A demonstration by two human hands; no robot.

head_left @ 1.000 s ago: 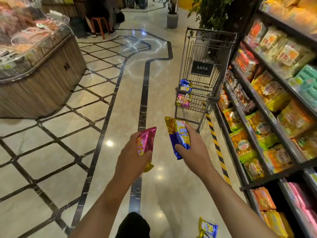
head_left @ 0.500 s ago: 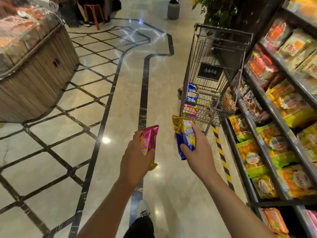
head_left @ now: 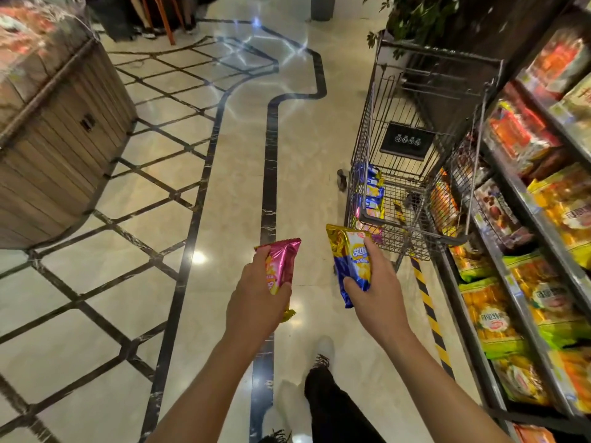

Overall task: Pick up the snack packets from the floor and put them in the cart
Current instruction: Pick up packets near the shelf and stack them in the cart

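Cart [head_left: 415,199] sits ahead-right, nearer the right hand [head_left: 372,292] gripping the blue packet [head_left: 350,263] (upright-ish); left hand [head_left: 256,302] clutches the pink packet [head_left: 283,262].

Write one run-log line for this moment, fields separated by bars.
left hand: grips pink packet | right hand: grips blue-and-gold packet | cart: ahead, holds packets

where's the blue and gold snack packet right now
In the head view, the blue and gold snack packet is held in the right hand, right of centre, just short of the cart by the shelves.
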